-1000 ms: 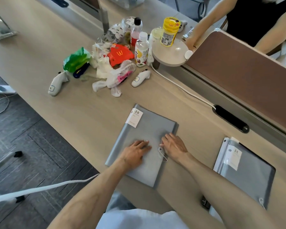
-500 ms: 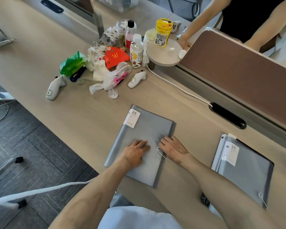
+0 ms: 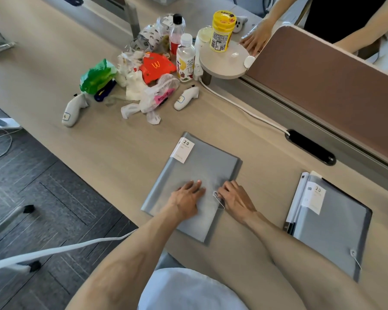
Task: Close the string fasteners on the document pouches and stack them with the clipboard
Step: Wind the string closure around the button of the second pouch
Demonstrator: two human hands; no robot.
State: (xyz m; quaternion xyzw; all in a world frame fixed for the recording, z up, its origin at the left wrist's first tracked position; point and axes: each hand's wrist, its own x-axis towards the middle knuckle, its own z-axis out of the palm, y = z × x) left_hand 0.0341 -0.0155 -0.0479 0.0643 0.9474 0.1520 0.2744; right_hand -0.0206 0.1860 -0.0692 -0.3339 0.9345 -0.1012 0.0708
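Note:
A grey document pouch with a white "20" label lies flat on the desk in front of me. My left hand presses flat on its lower middle, fingers spread a little. My right hand rests at the pouch's right edge, fingertips at the string fastener, a small round button with a thin white string looping down from it. A second grey pouch lies to the right on top of a dark clipboard-like board, its own string fastener near the lower corner.
A pile of litter, bags and bottles sits at the back of the desk, with two white handheld devices near it. A white cable runs to a black desk grommet. Another person's hand rests beyond a brown divider.
My right hand has shifted slightly along the pouch edge by the fastener, and the string loop now shows beside its fingers. My left hand stays pressed on the pouch.

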